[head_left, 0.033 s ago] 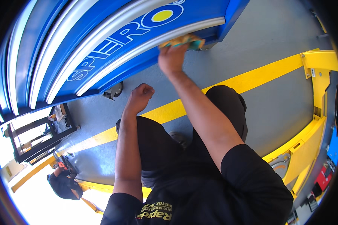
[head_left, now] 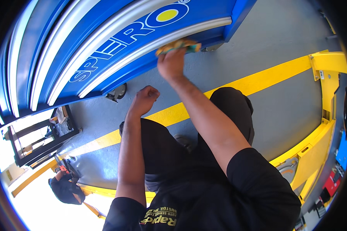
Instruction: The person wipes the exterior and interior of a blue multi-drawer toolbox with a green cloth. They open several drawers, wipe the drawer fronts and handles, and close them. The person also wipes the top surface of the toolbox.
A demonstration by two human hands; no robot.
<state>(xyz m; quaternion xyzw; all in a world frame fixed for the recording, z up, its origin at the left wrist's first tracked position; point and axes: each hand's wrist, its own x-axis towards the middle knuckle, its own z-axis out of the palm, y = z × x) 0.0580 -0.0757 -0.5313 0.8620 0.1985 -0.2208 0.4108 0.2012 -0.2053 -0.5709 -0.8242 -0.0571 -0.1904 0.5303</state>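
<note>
A crumpled yellow-brown and green cloth (head_left: pixel 176 45) is gripped in my right hand (head_left: pixel 171 64), held against the lower front of a blue tool cabinet (head_left: pixel 142 63), just below its lowest silver drawer rail. The cloth is a little blurred. My left hand (head_left: pixel 144 99) hangs over the floor near the cabinet's caster wheel (head_left: pixel 117 92). Its fingers are curled into a loose fist, and nothing shows in them. The cabinet has several drawers with long silver rails and large lettering with a yellow dot.
A yellow stripe (head_left: pixel 258 80) crosses the grey floor (head_left: pixel 273 34) between my knees and the cabinet. Yellow metal framework (head_left: pixel 310 154) stands to my right. At the far left are a dark-framed cart (head_left: pixel 42 134) and another person (head_left: pixel 66 189) bending over.
My right hand has slid slightly left and nearer to me along the cabinet's lower edge, with the cloth in it. My left hand has stayed almost in place.
</note>
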